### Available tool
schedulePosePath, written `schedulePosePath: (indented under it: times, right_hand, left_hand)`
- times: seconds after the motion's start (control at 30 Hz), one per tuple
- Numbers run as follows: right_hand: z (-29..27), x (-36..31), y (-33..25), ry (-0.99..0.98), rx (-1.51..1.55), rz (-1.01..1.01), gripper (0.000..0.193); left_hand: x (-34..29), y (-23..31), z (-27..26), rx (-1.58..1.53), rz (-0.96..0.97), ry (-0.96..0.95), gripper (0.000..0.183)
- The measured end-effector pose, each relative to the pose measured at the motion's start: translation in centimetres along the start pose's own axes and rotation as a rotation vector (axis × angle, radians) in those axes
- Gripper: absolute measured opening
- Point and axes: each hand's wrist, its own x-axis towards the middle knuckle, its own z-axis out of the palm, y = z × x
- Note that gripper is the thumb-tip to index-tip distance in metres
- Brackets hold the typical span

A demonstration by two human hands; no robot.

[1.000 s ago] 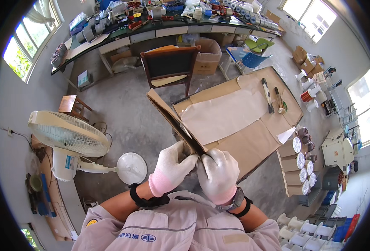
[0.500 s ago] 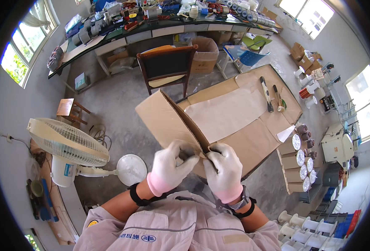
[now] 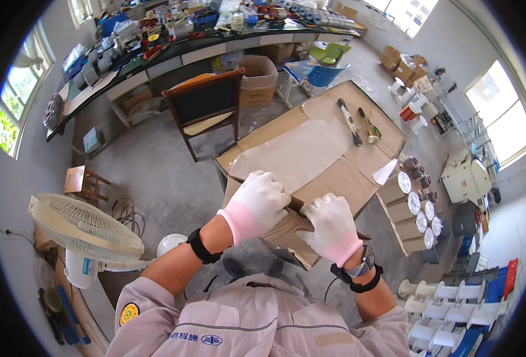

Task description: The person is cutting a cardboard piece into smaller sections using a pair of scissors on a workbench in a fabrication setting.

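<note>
Both my hands wear white gloves with pink cuffs, at the near end of a low table (image 3: 338,172) lined with cardboard. My left hand (image 3: 257,202) is closed, its fingers curled over the edge of a brown cardboard piece (image 3: 286,233). Just to its right, my right hand (image 3: 331,226) grips the same piece, thumb toward the left hand. Most of the cardboard is hidden under my hands. A large brown paper sheet (image 3: 292,149) lies flat beyond them. At the far right of the table rest a long-handled tool (image 3: 350,123) and a dark-handled tool (image 3: 368,124).
A standing fan (image 3: 84,229) is at my left, near a wooden stool (image 3: 84,181). Beyond the table stand a chair (image 3: 203,107), a carton (image 3: 257,80) and a cluttered workbench (image 3: 197,55). Wrapped spools (image 3: 404,182) and white reels (image 3: 447,291) are at the right.
The cardboard piece, which stood up folded to the left of my hands, is now down low beneath them. My left hand has moved forward over it; the view has shifted.
</note>
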Motion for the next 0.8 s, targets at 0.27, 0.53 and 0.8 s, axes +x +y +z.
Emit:
schedulePosePath:
  times: [0.27, 0.53, 0.8]
  right_hand:
    - [1.6, -2.7, 2.7, -0.037, 0.102, 0.072, 0.017]
    - [1.6, -5.3, 3.0, 0.009, 0.189, 0.045, 0.013]
    - [-0.2, -5.0, 4.5, -0.348, 0.161, 0.312, 0.024]
  left_hand:
    - [2.2, 2.1, 1.9, -0.052, -0.005, -0.087, 0.015]
    - [3.3, 2.6, 3.3, -0.056, -0.058, -0.248, 0.021]
    - [3.8, 5.9, 4.8, 0.093, -0.043, -0.175, 0.023]
